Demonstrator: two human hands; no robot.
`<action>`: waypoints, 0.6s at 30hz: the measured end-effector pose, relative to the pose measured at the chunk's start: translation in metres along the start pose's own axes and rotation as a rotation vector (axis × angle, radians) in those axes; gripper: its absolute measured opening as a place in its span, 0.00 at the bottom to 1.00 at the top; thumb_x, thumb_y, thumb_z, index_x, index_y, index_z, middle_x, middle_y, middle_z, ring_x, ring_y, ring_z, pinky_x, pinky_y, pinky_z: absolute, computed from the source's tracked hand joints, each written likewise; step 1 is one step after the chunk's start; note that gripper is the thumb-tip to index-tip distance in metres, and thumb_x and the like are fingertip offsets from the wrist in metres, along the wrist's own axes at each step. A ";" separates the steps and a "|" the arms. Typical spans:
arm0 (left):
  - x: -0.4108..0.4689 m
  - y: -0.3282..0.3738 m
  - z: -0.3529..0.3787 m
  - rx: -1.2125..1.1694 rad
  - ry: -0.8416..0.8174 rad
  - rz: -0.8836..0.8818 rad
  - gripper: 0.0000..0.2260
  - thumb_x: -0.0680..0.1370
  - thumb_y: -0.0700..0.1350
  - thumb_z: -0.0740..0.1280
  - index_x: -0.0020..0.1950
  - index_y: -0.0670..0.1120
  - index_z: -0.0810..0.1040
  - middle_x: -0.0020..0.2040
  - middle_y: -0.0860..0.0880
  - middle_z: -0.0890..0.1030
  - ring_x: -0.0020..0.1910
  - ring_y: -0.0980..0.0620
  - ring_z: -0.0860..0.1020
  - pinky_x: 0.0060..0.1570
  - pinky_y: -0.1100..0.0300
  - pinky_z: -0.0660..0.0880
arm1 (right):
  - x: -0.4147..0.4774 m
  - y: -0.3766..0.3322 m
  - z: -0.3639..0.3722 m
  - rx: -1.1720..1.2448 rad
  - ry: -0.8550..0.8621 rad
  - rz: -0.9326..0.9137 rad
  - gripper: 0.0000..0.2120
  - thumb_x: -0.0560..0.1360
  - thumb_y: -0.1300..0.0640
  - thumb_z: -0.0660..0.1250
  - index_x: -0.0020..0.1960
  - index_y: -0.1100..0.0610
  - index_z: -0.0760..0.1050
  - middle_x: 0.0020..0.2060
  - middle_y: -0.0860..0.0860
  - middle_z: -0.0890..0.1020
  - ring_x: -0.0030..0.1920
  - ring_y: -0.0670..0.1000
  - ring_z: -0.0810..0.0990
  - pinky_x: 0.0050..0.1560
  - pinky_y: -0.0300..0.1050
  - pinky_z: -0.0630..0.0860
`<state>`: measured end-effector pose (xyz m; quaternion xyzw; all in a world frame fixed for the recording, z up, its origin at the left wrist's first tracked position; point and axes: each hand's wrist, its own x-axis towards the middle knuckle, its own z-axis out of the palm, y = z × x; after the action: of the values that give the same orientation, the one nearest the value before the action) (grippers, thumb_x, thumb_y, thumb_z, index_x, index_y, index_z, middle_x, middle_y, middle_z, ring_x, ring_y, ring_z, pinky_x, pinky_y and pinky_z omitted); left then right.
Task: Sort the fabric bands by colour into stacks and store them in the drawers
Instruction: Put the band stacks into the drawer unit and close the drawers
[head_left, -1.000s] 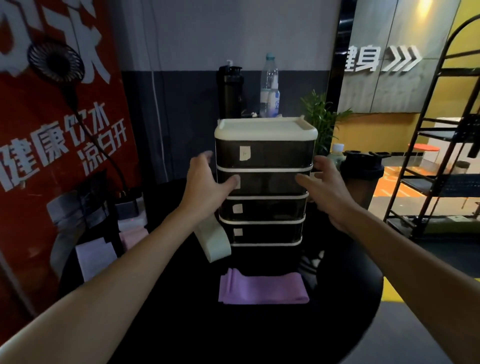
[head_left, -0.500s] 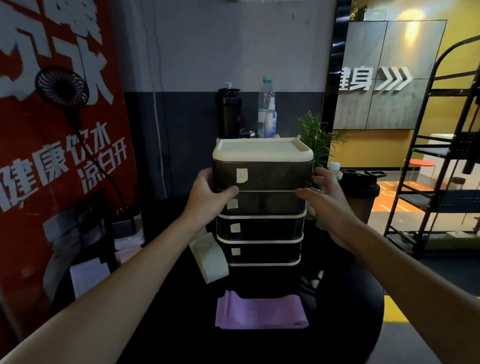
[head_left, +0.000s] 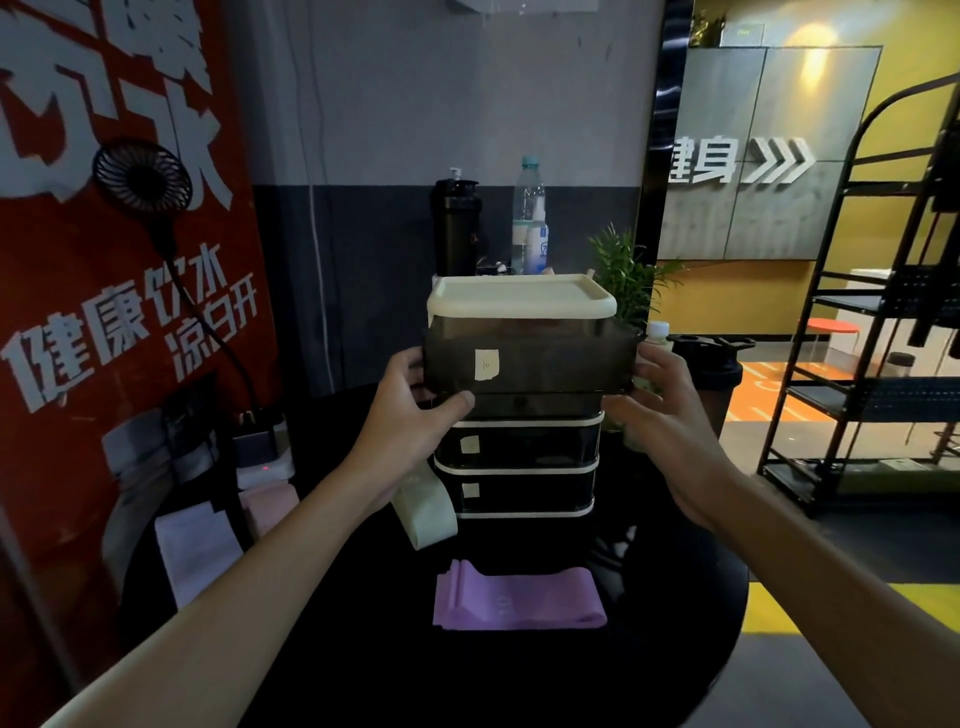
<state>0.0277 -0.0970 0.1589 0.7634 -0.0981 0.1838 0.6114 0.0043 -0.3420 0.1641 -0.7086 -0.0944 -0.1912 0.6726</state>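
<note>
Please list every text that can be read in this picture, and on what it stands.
"健康饮水": red banner.
"凉白开": same banner, line below.
"健身" plus three arrows: grey wall panel; first character partly cut off.
Big white characters at the banner's top: cut off.
Paper label on the top drawer: too small to read.
Print on purple band and water bottle: blurred.

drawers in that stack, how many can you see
4: top drawer pulled out, second drawer right under it, third drawer and fourth drawer lower down. The dark below may hide another.
</note>
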 end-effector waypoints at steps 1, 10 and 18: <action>-0.002 0.000 0.000 -0.001 -0.003 0.000 0.28 0.74 0.45 0.75 0.71 0.51 0.67 0.62 0.53 0.76 0.61 0.53 0.76 0.63 0.51 0.75 | -0.002 -0.001 0.000 -0.001 0.002 -0.005 0.26 0.75 0.67 0.68 0.66 0.47 0.65 0.63 0.49 0.73 0.56 0.42 0.77 0.58 0.45 0.77; -0.019 0.002 -0.005 -0.027 -0.006 0.035 0.28 0.75 0.42 0.73 0.73 0.49 0.67 0.64 0.53 0.76 0.63 0.56 0.75 0.62 0.57 0.75 | -0.015 -0.002 -0.002 -0.032 -0.007 -0.050 0.28 0.75 0.68 0.68 0.68 0.47 0.63 0.65 0.50 0.72 0.56 0.42 0.79 0.53 0.40 0.79; -0.054 -0.037 -0.002 0.013 0.037 -0.026 0.20 0.76 0.43 0.72 0.65 0.54 0.70 0.58 0.53 0.77 0.57 0.56 0.77 0.57 0.61 0.73 | -0.033 0.026 -0.006 -0.138 0.021 0.057 0.30 0.77 0.63 0.66 0.74 0.51 0.57 0.67 0.49 0.68 0.60 0.47 0.76 0.56 0.43 0.76</action>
<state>-0.0083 -0.0906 0.1048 0.7651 -0.0756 0.1905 0.6105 -0.0163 -0.3459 0.1272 -0.7538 -0.0537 -0.1853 0.6282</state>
